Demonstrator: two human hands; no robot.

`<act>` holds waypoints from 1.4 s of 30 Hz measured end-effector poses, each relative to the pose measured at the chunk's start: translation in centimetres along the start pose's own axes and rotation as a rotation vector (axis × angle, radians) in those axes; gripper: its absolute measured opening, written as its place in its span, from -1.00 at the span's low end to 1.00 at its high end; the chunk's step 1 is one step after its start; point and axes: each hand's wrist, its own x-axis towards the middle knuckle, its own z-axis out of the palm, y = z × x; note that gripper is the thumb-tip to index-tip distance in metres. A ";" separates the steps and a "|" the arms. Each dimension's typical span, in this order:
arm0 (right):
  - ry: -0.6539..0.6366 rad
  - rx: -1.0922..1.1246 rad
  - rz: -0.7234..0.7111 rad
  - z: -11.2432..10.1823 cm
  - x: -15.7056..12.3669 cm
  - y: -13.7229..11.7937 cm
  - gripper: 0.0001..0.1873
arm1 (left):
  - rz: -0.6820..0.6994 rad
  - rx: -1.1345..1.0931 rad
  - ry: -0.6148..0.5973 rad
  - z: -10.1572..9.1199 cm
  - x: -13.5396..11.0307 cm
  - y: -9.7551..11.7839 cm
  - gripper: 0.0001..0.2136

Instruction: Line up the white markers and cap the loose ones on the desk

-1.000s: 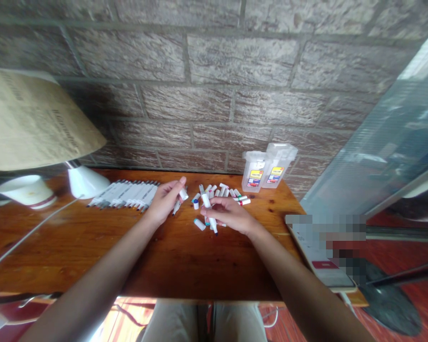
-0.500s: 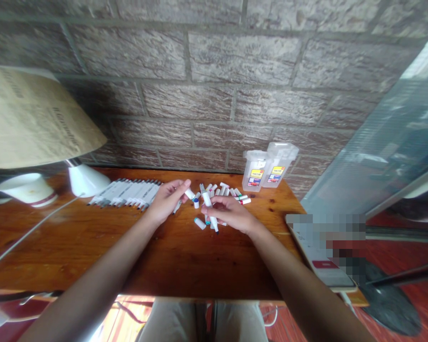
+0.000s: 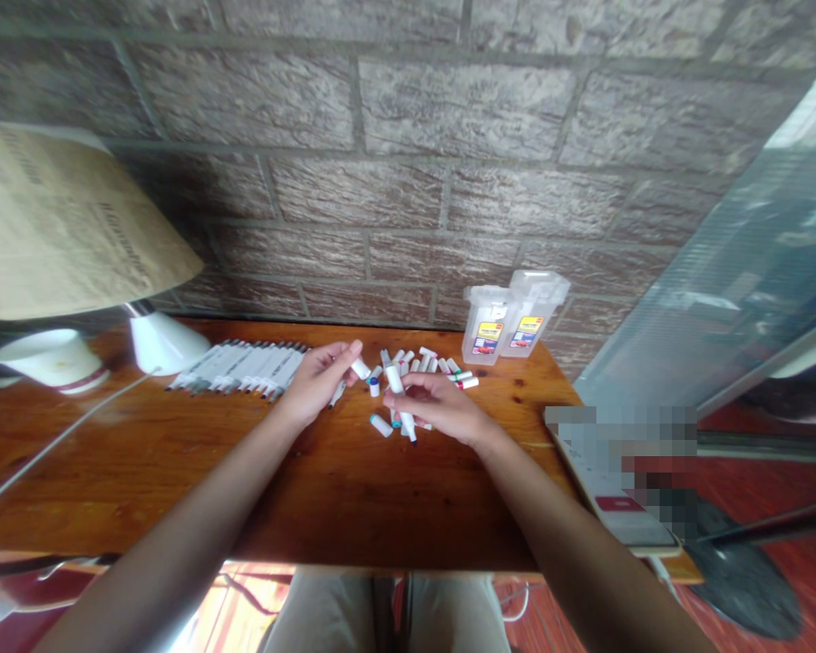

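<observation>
My left hand [image 3: 321, 381] pinches a white marker cap [image 3: 360, 368] with a blue-green end between thumb and fingertips. To its right, my right hand [image 3: 445, 408] grips a white marker [image 3: 394, 379] that slants across the fingers, its dark tip pointing down toward me. Between and behind the hands lies a scatter of loose white caps [image 3: 427, 353] with coloured ends. A blue-ended cap [image 3: 374, 388] stands between the hands, and a teal-ended cap [image 3: 381, 424] lies just in front. Left of my left hand, several white markers [image 3: 245, 367] lie side by side in a row.
Two clear plastic cases [image 3: 484, 336] with labels stand by the brick wall. On the left are a lamp [image 3: 163, 343] with its cord and a paper cup [image 3: 51, 361]. A tablet-like device [image 3: 605, 490] rests at the wooden table's [image 3: 354, 508] right edge.
</observation>
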 end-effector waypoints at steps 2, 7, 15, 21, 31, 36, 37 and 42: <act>0.003 0.001 -0.001 0.0 0.0 0.0 -0.54 | -0.002 -0.004 0.001 0.0 0.0 -0.1 -0.57; -0.004 0.010 -0.003 0.1 -0.1 -0.1 -0.55 | 0.012 -0.012 0.001 0.0 0.1 -0.1 -0.57; -0.012 0.013 -0.013 0.0 -0.1 -0.1 -0.55 | 0.006 -0.021 0.003 0.1 0.0 0.2 -0.58; 0.006 -0.001 -0.006 -0.1 -0.1 -0.2 -0.57 | 0.012 -0.005 0.007 0.1 -0.1 0.4 -0.63; 0.081 0.049 -0.020 -0.5 0.2 0.2 -0.58 | 0.262 0.434 -0.161 0.2 -0.5 -0.1 -0.73; 0.105 0.068 0.006 -0.4 0.2 0.0 -0.59 | 0.357 0.559 -0.233 0.3 -0.8 -0.3 -0.76; 0.104 0.070 0.004 -0.4 0.2 0.0 -0.59 | 0.365 0.564 -0.233 0.3 -0.8 -0.3 -0.76; 0.097 0.070 -0.009 -0.3 0.3 0.2 -0.59 | 0.389 0.591 -0.215 0.2 -0.6 -0.3 -0.74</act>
